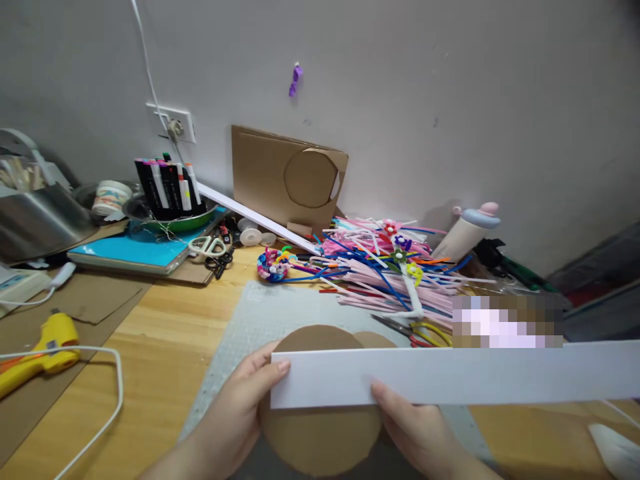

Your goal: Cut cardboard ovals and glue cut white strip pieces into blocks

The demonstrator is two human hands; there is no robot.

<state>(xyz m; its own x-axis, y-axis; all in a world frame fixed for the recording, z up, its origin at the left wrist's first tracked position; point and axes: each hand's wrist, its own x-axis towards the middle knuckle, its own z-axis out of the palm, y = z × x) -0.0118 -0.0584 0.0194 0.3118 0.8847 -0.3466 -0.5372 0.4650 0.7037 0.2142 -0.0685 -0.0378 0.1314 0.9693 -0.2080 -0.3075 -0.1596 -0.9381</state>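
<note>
My left hand grips the left end of a long white paper strip together with a round brown cardboard disc held behind it. My right hand pinches the strip's lower edge a little right of the left hand, thumb on the front. The strip runs horizontally to the right edge of the view. A second cardboard disc peeks out behind the first. Both hands hover over a grey cutting mat on the wooden table.
A yellow glue gun with white cable lies at left. Scissors and a heap of coloured pipe cleaners lie behind the mat. Markers in a green bowl, a cut cardboard sheet and a bottle stand by the wall.
</note>
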